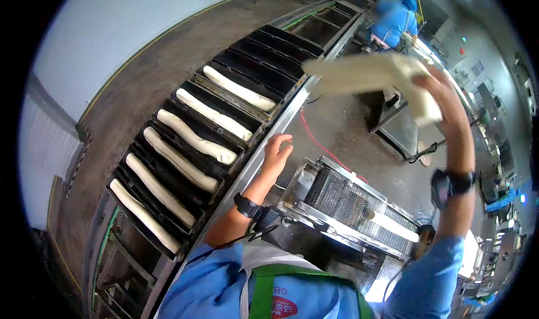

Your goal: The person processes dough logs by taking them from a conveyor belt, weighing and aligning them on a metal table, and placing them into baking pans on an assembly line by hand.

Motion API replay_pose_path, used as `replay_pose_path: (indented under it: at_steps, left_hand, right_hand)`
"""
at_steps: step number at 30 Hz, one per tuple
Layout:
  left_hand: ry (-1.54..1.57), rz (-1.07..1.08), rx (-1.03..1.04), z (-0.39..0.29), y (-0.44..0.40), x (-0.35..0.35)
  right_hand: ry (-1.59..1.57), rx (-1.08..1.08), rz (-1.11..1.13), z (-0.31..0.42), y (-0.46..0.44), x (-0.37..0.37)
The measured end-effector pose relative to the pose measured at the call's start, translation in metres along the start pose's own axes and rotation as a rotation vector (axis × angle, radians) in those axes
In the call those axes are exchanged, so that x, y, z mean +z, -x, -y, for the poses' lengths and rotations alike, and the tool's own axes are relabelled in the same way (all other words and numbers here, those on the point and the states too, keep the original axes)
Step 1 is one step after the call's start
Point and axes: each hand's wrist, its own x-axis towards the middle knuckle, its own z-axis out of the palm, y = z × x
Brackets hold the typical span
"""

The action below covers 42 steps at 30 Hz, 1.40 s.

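Note:
My right hand [439, 89] is raised at the right, its fingers closed on a long pale dough roll [359, 74]. Motion blurs the roll; it stretches left towards the pans and its near end droops below the hand. My left hand [275, 155] hovers beside the metal rail [264, 152], fingers loosely bent and apart, holding nothing. To its left, long dough strips [197, 143] lie in a row of black baking pans [247, 122], one strip to a pan. Farther up the row are black pans [269, 52] where no dough shows.
The pans sit on a conveyor line [314, 24] with green edging. A mesh-belt conveyor [342, 201] stands in front of me, carrying another dough piece [393, 227]. A red hose [320, 145] crosses the floor near a steel stand [401, 131]. A co-worker in blue [393, 24] stands farther off.

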Motion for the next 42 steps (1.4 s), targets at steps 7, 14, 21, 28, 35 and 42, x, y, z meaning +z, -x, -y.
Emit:
replay_pose_path:
  at_steps: [7,14,21,28,35,42]
  left_hand:
    - [-0.174,-0.247,0.065,0.022,-0.018,-0.028]
    - [-0.371,-0.364,0.028,0.035,-0.06,-0.029]
    - [-0.732,-0.369,-0.027,0.044,-0.105,-0.026]
    - [-1.404,-0.281,0.053,0.033,-0.195,-0.069]
    - [-1.486,0.224,-0.518,0.038,-0.233,-0.114]
    - [-1.612,0.008,-0.498,-0.019,-0.22,-0.105]
  right_hand:
    - [0.235,-0.513,0.048,-0.088,-0.173,0.109]
    - [0.785,-0.26,0.388,-0.294,-0.098,0.105]
    - [0.845,0.614,0.657,-0.499,0.185,0.012]
    - [1.119,0.645,0.288,-0.456,0.208,-0.01]
    - [0.1,0.434,0.227,-0.416,0.118,-0.052]
    - [-0.521,0.265,0.126,-0.213,-0.074,0.014]
